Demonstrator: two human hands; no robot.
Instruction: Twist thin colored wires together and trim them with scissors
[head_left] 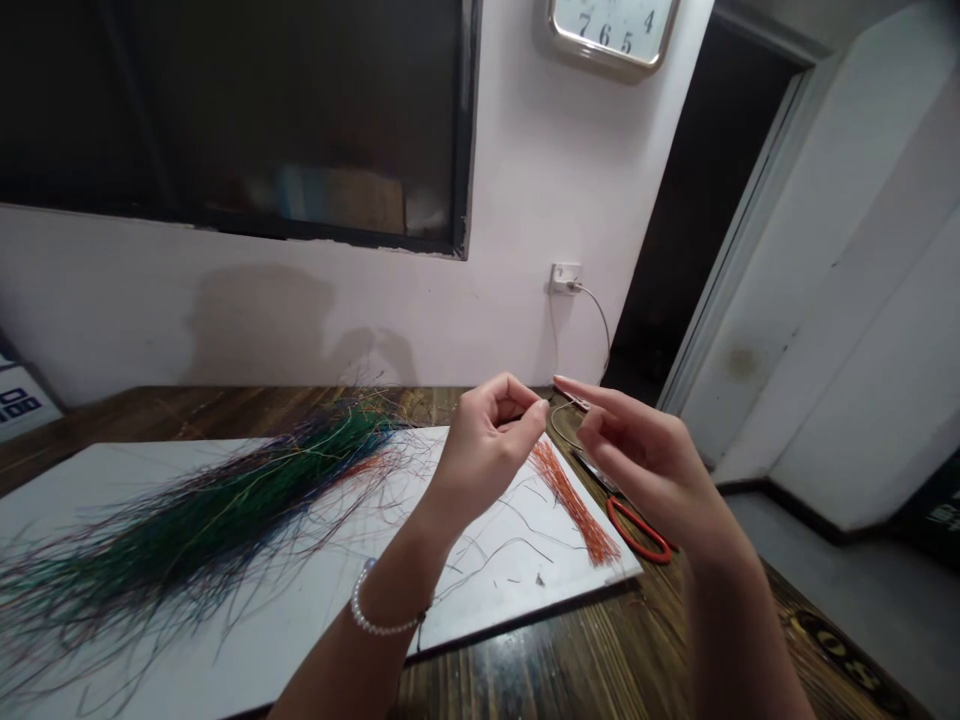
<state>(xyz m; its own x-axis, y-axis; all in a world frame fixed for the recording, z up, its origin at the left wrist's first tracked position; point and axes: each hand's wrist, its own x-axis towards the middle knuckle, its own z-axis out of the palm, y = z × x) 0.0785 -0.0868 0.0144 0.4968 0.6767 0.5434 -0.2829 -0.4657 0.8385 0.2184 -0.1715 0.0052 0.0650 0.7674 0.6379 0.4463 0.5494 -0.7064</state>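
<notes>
Along the white board's (315, 640) left side lies a heap of fine multicoloured wires (202, 510). The left hand (484, 450) pinches a thin wire (564, 425) between thumb and forefinger; keep this pinch firm. The right hand (645, 460) stands almost closed at the wire — its hold cannot be told. Orange wires (574, 505) lie at the board's right edge, red-handled scissors (637, 530) just beyond.

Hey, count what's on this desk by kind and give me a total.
Bunch of multicoloured wires: 1
Bunch of orange wires: 1
White board: 1
Red-handled scissors: 1
Total: 4
</notes>
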